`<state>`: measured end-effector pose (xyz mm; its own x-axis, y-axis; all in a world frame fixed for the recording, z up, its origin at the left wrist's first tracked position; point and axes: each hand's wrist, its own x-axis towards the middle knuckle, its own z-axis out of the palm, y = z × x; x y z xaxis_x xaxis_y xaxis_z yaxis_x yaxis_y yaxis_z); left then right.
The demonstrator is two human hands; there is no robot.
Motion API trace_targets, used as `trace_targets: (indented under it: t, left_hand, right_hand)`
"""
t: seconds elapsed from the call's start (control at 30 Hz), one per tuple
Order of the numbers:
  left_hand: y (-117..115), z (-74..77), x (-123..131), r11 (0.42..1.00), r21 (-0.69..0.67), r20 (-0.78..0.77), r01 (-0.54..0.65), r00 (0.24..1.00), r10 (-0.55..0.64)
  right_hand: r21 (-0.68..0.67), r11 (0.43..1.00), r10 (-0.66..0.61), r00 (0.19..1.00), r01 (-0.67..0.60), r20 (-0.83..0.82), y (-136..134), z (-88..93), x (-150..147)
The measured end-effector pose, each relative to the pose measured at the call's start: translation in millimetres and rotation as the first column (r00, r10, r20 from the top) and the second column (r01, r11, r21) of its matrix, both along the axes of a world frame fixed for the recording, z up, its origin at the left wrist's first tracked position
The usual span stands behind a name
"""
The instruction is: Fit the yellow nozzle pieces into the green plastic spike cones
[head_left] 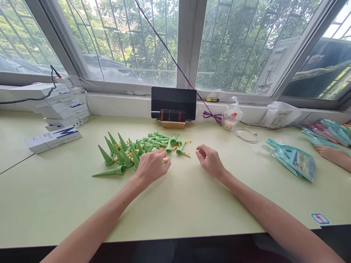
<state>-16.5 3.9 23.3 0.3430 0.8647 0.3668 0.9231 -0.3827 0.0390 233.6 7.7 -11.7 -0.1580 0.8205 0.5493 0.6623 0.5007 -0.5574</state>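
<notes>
My left hand [154, 165] is over the right front of a pile of green plastic spikes [127, 159], thumb and fingers closed around a small yellow plastic piece [165, 159], mostly hidden by them. To the right, my right hand [210, 160] hovers low over the table with curled fingers; a gap shows between thumb and forefinger, and I see nothing in it. Some cone-shaped spikes stand on their wide ends, others lie down. One green spike [111, 171] lies at the front left. Yellow pieces are scattered among them, one yellow piece [186, 155] beside a tipped spike [180, 149].
A tablet [173, 98] and a phone [172, 115] lean at the back. White boxes [55, 138] are stacked left. A bagged teal dustpan set [294, 159] lies right, near another person's hand [333, 156]. A white cable [246, 135] and a plastic bag [231, 116] are behind.
</notes>
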Motion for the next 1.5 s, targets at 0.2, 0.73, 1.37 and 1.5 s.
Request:
trace_targets:
  t: [0.2,0.73,1.37,1.5]
  left_hand:
    - [14.1,16.8,41.2,0.992,-0.042,-0.013,0.121,0.993,-0.121]
    - [0.7,-7.8,46.0,0.988,-0.139,0.004,0.069,0.998,-0.069]
    - [-0.9,-18.7,45.7,0.992,-0.117,0.345,0.056,0.938,-0.012]
    - [3.4,-22.1,45.0,0.991,-0.072,0.496,0.113,0.866,-0.063]
  right_hand:
    - [-0.001,0.987,0.156,0.959,-0.16,0.236,-2.6,-4.9,-7.4]
    - [-0.071,0.972,0.236,0.932,-0.225,0.276,0.3,-8.0,-4.1]
    - [-0.128,0.976,0.196,0.966,-0.176,0.167,1.6,-8.4,-0.6]
    - [-0.138,0.973,0.21,0.959,-0.186,0.191,0.5,-7.0,-0.8]
